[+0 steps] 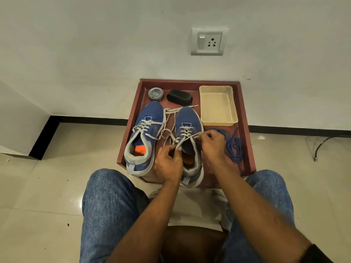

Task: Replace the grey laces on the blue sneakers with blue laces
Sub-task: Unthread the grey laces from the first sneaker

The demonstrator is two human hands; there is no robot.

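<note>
Both sneakers parked toes-to-wall on the red tray, side by side. Left hand pinching a grey lace end at the collar of the right sneaker; right hand pinching the other run of it, just right of the top eyelets. Lacing running along the shoe's long axis, straight away from the hands, so probably pulling back toward the knees, row by row. Left sneaker fully laced, untouched. Blue laces heaped just beside the right hand, nearer that one by far.
</note>
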